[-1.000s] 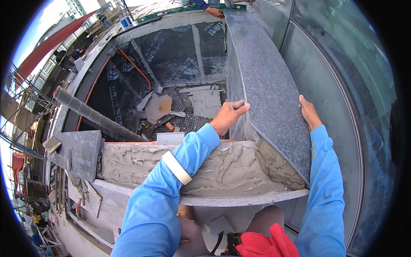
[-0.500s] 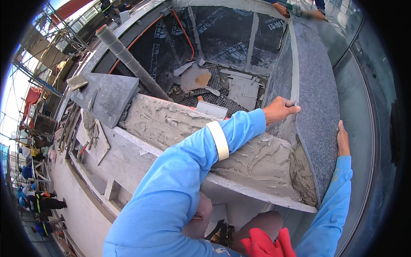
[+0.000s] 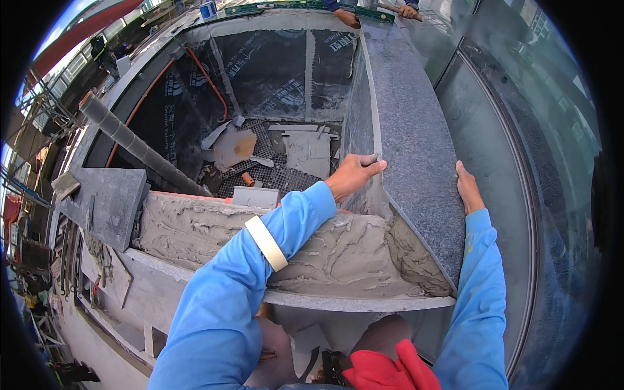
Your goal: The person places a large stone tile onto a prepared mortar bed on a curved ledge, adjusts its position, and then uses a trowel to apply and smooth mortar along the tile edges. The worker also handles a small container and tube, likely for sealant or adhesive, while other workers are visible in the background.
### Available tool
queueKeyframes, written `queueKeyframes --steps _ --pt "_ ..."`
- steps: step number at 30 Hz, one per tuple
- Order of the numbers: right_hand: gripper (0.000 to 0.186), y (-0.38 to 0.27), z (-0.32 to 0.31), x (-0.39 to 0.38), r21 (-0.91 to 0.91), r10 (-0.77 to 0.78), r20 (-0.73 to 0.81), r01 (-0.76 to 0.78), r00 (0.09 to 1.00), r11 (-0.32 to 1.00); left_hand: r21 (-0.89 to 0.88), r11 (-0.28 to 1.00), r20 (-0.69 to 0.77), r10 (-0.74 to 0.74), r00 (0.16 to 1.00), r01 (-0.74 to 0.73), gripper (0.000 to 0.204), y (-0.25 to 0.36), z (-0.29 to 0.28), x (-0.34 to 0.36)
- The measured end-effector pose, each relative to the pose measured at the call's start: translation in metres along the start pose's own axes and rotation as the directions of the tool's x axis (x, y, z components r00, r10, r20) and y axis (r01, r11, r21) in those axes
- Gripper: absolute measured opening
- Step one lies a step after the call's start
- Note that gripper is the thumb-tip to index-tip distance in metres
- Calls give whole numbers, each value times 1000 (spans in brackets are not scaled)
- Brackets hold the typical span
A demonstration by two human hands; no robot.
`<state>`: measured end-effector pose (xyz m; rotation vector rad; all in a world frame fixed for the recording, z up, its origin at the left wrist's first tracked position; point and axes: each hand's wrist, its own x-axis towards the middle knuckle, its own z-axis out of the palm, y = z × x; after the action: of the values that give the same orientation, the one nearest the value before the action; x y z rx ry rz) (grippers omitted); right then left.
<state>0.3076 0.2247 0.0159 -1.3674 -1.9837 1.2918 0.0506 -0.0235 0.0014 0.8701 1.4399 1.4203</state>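
A long speckled grey granite slab (image 3: 419, 140) lies along the right-hand wall of a box-shaped planter or pit, its near end cut at a slant. My left hand (image 3: 354, 175) grips its inner edge, thumb and fingers pressed together there. At the outer edge, my right hand (image 3: 469, 188) holds the slab from the side, fingers partly hidden against it. Wet grey mortar (image 3: 325, 253) covers the near wall top and shows under the slab's slanted end. A cream ring (image 3: 266, 244) sits around my left sleeve.
Another grey slab (image 3: 107, 201) rests at the mortar's left end. A wrapped pipe (image 3: 143, 146) leans from the pit, whose floor holds board scraps (image 3: 307, 153). Glass panels (image 3: 494, 169) stand close on the right. A co-worker's hands (image 3: 348, 18) are at the slab's far end.
The view has swung right, so everything sits further left in the picture. My hands stay on the same two edges of the slab. No clear shift of the slab shows.
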Motion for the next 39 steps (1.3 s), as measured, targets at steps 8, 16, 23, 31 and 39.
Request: queueKeyframes --steps 8,16,23,31,39 --pt "71 -4 2 -2 -22 2 -34 -3 999 1000 -26 999 74 -30 997 32 72 5 -2 -2" --pt "73 -3 3 -4 0 -20 -36 20 999 1000 -23 1000 29 13 1000 -12 72 3 -1 -2" --pt "72 -3 2 -4 23 -20 -24 20 1000 1000 -23 1000 28 12 1000 -12 71 2 0 -2" --pt "72 -3 2 -3 -13 -30 -30 29 999 999 -35 999 82 -7 997 9 74 1 -3 1" --pt "72 -3 1 -3 5 -8 -31 8 999 1000 -47 999 133 -11 991 17 76 0 -6 2"
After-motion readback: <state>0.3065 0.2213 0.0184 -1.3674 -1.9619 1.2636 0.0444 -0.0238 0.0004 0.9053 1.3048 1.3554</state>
